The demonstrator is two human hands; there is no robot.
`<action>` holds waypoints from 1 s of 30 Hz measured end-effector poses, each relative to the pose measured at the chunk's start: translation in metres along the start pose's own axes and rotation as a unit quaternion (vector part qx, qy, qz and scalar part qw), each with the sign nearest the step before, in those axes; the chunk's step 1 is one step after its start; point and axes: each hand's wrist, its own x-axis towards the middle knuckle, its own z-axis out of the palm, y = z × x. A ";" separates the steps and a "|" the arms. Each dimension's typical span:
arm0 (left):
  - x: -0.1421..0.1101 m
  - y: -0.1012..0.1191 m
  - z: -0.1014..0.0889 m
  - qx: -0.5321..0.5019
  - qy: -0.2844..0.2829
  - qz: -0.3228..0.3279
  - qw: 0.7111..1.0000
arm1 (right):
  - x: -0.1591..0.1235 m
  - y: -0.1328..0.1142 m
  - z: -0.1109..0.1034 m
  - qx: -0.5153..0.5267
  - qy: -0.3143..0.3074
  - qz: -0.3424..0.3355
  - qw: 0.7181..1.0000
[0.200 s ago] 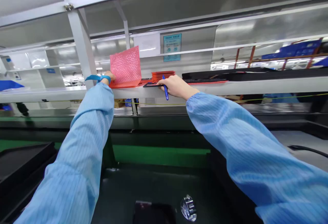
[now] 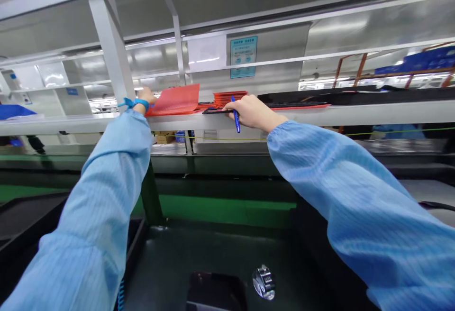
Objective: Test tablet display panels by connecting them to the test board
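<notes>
Sheet of red plastic (image 2: 176,102) up on the far white ledge (image 2: 170,122), its right side lifted! Left hand (image 2: 146,96) is at its left end, fingers partly hidden, so I cannot tell how tightly they grip, if at all. Over to the right, the right hand (image 2: 250,111) is curled closed with a blue pen (image 2: 236,117) in its fingers, fingertips at a thin dark piece (image 2: 212,111). Best handling, I'd judge: light touch on the sheet, pen clear of it. Just behind, a red stack (image 2: 229,97); near, on the dark bench (image 2: 170,254), a round silver object (image 2: 263,282).
</notes>
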 end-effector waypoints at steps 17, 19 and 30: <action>-0.077 0.013 -0.015 0.057 -0.089 0.208 0.972 | 0.005 0.002 0.007 0.046 0.025 0.046 0.998; -0.071 0.003 -0.008 0.060 -0.080 0.181 0.978 | 0.003 -0.002 0.006 0.045 0.017 0.059 0.997; -0.071 -0.030 0.038 0.032 0.018 0.230 0.972 | 0.046 -0.035 -0.041 -0.007 0.139 0.089 0.986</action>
